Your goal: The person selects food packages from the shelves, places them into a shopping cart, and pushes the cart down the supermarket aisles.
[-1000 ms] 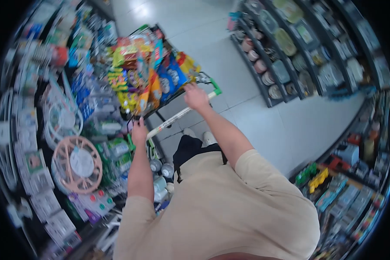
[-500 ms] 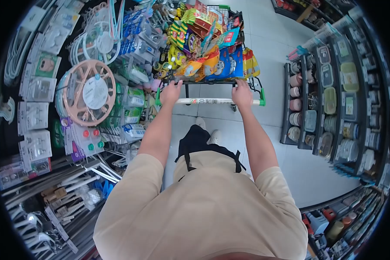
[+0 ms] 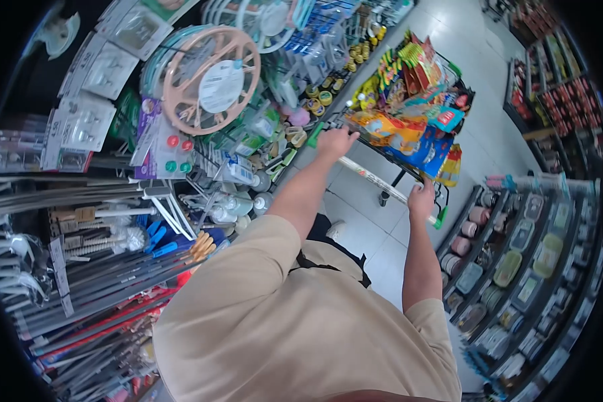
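Note:
A shopping cart stands ahead of me, its white handle bar (image 3: 375, 179) with green ends slanting down to the right in view. My left hand (image 3: 337, 142) is wrapped round the bar near its left end. Toward the right end, my right hand (image 3: 421, 199) grips the same bar. Colourful snack bags fill the basket; an orange bag (image 3: 387, 130), a blue bag (image 3: 423, 151) and a teal bag (image 3: 445, 118) lie nearest the handle, and a yellow bag (image 3: 451, 167) hangs at the right corner.
Shelving with hanging goods runs along my left, including a round pink drying rack (image 3: 181, 87) and long poles (image 3: 114, 281). Shelves of food containers (image 3: 509, 264) line the right side. Pale floor tiles (image 3: 362, 221) lie between. Farther right stand more stocked shelves (image 3: 563, 100).
The view has swung to the left, so the cart and both hands sit farther right and tilted. Both hands have stayed on the handle bar.

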Tool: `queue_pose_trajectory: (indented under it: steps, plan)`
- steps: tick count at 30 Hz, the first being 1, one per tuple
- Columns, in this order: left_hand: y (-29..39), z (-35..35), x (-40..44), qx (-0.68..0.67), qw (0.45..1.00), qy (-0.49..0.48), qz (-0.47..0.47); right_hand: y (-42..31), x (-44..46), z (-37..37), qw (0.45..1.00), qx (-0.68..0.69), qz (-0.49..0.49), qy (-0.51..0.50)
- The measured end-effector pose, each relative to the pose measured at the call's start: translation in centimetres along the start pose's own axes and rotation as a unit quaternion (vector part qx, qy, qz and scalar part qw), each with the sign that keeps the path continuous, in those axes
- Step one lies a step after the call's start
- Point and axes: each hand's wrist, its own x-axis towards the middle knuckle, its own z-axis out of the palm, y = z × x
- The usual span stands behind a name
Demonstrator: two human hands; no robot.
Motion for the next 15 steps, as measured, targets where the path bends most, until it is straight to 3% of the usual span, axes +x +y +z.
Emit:
queue_pose_trajectory:
  steps: [3, 7, 15]
  plan:
    - [-0.1, -0.5, 1.0, -0.004, 1.0, 0.01, -0.001, -1.1, 0.5, -0.3, 1.0, 0.004, 0.019, -0.01]
    - [-0.1, -0.6, 1.9, -0.032, 0.999, -0.002, 0.003, -0.2, 1.7, 1.1, 0.999, -0.003, -0.035, 0.016]
    - [0.2, 1.3, 4.1, -0.068, 0.997, 0.043, 0.003, -1.5, 3.5, -0.2, 0.999, -0.026, 0.003, -0.03]
